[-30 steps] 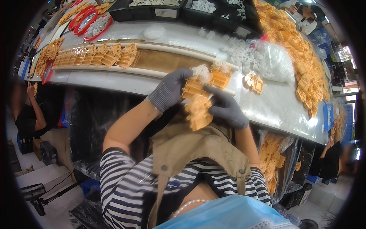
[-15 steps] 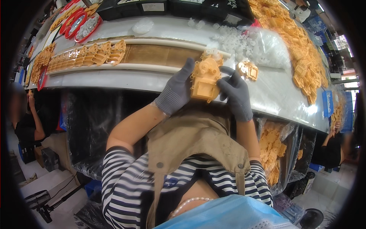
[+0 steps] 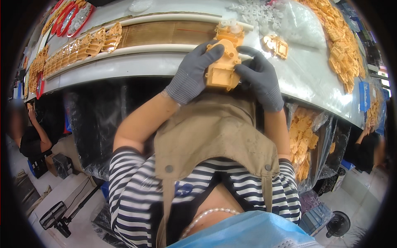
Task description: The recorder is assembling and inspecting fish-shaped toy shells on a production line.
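Note:
My left hand point(image 3: 191, 71), in a grey glove, grips an orange plastic housing point(image 3: 222, 71) by its left side, with the thumb lying on its upper face. The housing has a round raised part at the top and a rectangular recess at its lower end. On its right edge rest the bent thumb and index finger of my gloved right hand point(image 3: 261, 78), closed on it. Whether a small part sits between those fingers is hidden. Just beyond, a second orange housing point(image 3: 231, 36) with a whitish part on it lies at the end of the brown track.
The brown track point(image 3: 165, 34) between white rails carries a row of orange housings point(image 3: 78, 49) at left. Right of my hands lies another orange piece point(image 3: 276, 46). White plastic parts point(image 3: 258, 12), a clear bag point(image 3: 304, 25) and heaped orange parts point(image 3: 345, 49) lie beyond.
The view has shifted, so the table sits higher in the picture. My left thumb has moved onto the housing's upper face. My right fingers stay at its right edge.

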### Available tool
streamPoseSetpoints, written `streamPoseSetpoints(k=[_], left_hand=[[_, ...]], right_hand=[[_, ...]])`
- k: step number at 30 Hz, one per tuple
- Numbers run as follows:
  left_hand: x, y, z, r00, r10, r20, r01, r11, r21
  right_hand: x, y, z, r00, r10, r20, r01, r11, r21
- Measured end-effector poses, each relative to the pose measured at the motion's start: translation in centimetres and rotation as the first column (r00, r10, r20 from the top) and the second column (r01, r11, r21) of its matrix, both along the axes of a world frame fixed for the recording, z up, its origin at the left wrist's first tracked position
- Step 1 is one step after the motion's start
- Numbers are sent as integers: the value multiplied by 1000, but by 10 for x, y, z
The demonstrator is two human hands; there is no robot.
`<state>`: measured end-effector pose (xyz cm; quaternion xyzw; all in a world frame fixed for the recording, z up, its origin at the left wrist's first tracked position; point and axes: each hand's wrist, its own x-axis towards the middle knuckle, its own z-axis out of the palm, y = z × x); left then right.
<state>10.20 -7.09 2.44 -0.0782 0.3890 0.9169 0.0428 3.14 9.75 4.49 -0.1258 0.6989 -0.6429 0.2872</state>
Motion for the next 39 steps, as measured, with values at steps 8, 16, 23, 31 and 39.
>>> streamPoseSetpoints(k=[8,16,23,31,39], left_hand=[[-5,-2,-10,996,88,3,-86,983,-163],[5,18,-4,968,-26,-249,-136,780,-611],[5,25,3,872,-93,-481,-325,627,-708],[9,24,0,908,-28,-418,-276,711,-647],[6,9,22,952,-8,-305,12,1000,12]], right_hand=[[1,-2,-17,996,-82,-32,83,996,19],[-3,-16,-18,739,-306,-600,192,950,-247],[2,-18,-7,678,-340,-652,196,938,-286],[-9,-8,0,805,-147,-574,0,969,-248],[10,6,-9,976,-109,-187,23,911,-411]])
